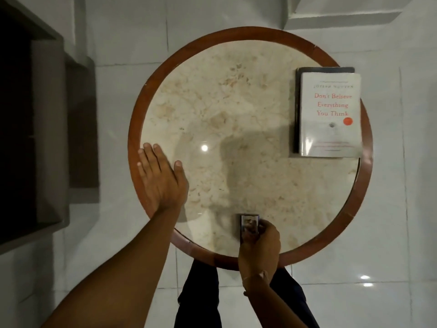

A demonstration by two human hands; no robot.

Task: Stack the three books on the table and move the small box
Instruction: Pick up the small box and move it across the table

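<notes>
A stack of books (329, 114) lies at the right side of the round table (236, 114). A white book with red lettering is on top, and a dark book shows beneath it along the left and far edges. The small box (248, 223) sits near the table's front edge, and my right hand (259, 245) grips it from the near side. My left hand (160, 178) rests flat on the table's left rim, fingers spread, holding nothing.
The table has a marble top inside a brown wooden rim (212, 36) and stands on a white tiled floor. A dark wooden shelf unit (47, 126) stands to the left. My legs (196, 297) show below the table's front edge.
</notes>
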